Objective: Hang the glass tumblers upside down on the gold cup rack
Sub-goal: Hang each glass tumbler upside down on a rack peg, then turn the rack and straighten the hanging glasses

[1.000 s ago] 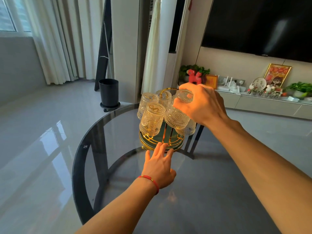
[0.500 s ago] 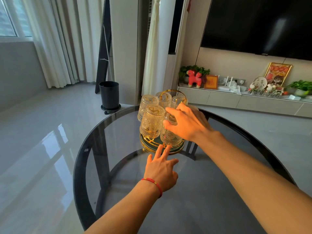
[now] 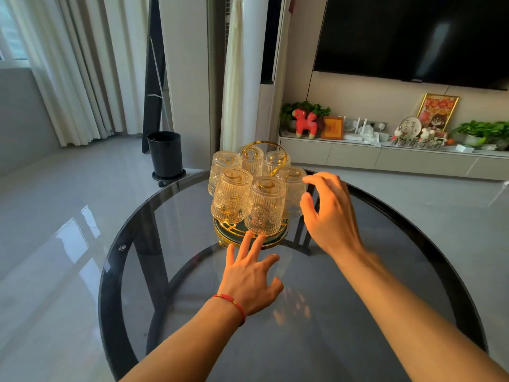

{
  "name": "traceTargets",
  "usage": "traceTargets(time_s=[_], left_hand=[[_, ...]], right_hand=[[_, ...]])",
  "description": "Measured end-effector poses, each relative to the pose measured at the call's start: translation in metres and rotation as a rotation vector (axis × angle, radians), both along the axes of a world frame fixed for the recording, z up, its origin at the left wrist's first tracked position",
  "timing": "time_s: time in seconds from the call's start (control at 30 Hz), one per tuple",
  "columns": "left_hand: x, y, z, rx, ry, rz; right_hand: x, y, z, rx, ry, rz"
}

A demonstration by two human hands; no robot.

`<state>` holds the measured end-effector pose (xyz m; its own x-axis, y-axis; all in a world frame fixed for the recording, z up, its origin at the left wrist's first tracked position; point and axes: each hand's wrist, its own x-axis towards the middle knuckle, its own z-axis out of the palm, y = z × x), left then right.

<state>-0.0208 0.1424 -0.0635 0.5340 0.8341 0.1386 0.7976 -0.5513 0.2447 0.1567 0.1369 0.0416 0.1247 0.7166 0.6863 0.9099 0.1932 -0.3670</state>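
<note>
A round smoked-glass desk (image 3: 358, 312) with a dark rim stands on a glossy grey tiled floor (image 3: 55, 230). A black cylindrical bin (image 3: 164, 154) sits near white pleated curtains (image 3: 68, 78). A large black wall-mounted television (image 3: 413, 37) hangs above a low beige cabinet (image 3: 385, 158) bearing a red toy horse (image 3: 305, 124), a gold-framed picture (image 3: 437, 110) and green potted plants (image 3: 482, 130).

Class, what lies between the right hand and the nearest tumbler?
Head view: nothing. The open right hand sits just right of the tumbler; only a narrow gap separates them.

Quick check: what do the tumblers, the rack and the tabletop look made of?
Tumblers: clear pressed glass, ribbed with medallions; the rack shows through them. Rack: looks like gold-finished metal wire, shiny; base dark green, material unclear. Tabletop: smoked glass, glossy; frame visible beneath.
</note>
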Motion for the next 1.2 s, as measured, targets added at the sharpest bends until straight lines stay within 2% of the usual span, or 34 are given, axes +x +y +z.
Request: traceTargets(time_s=[0.27,0.53,0.67,0.83,1.0,1.2], left_hand=[[0.005,0.002,0.003,0.037,-0.158,0.013],[-0.018,-0.002,-0.003,0.088,-0.287,-0.028],[-0.024,-0.002,-0.009,0.109,-0.271,-0.05],[-0.021,-0.004,-0.009,0.108,-0.229,-0.022],[-0.021,-0.003,-0.011,0.087,-0.188,-0.005],[-0.021,-0.001,-0.012,0.065,-0.154,-0.003]], right_hand=[[0.011,-0.004,-0.013,-0.045,0.134,0.034],[0.004,0.001,-0.014,-0.12,0.06,0.157],[0.001,0.005,-0.011,-0.139,0.027,0.18],[0.011,0.003,-0.009,-0.144,-0.128,0.159],[0.023,0.003,-0.006,-0.135,-0.102,0.14],[0.03,0.005,-0.002,-0.118,-0.167,0.148]])
